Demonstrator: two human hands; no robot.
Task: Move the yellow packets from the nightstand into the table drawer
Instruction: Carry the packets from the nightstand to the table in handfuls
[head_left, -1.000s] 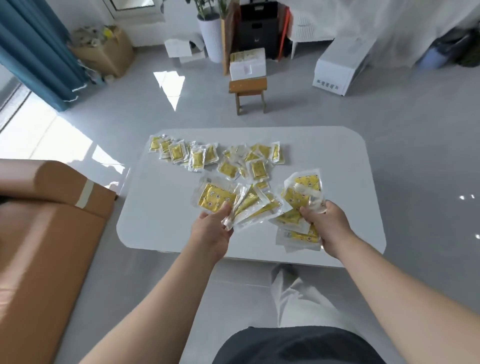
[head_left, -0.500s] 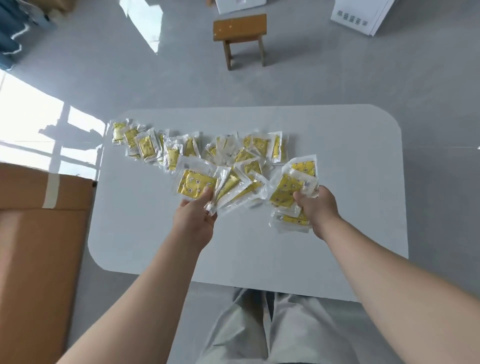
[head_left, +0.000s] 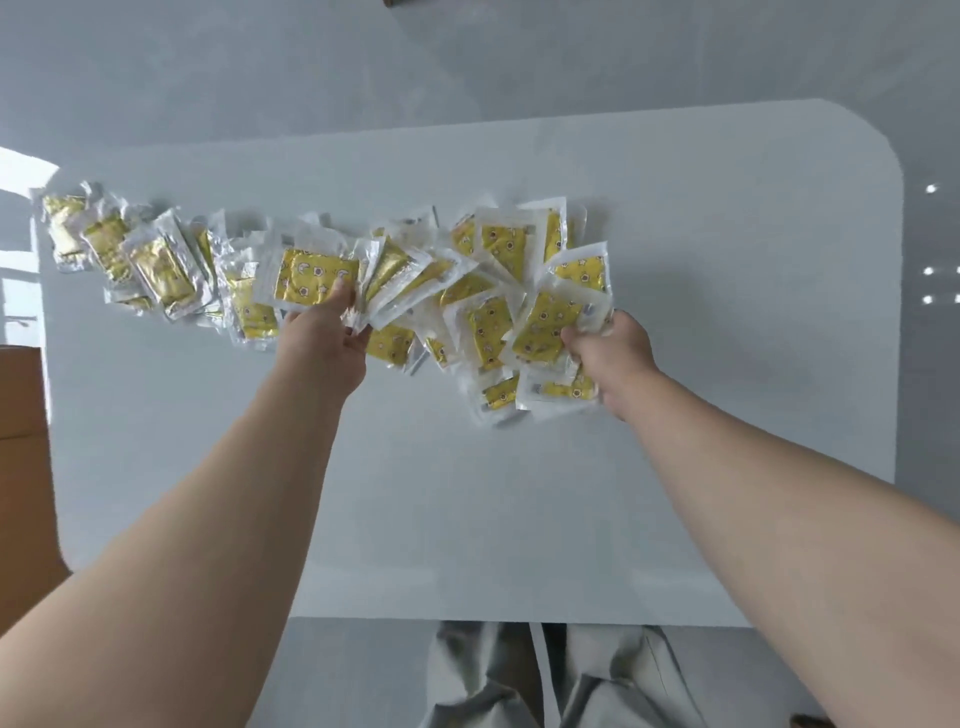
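Slippage is the main risk: our left hand (head_left: 324, 338) pinches a fan of yellow packets (head_left: 317, 278), and our right hand (head_left: 610, 358) clutches a thicker bundle (head_left: 545, 327). Slick wrappers may slide out onto the loose row (head_left: 156, 265) lying beyond on the white table (head_left: 519, 519).

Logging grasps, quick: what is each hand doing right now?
Left hand: grips a fan of packets.
Right hand: grips a bunch of packets.
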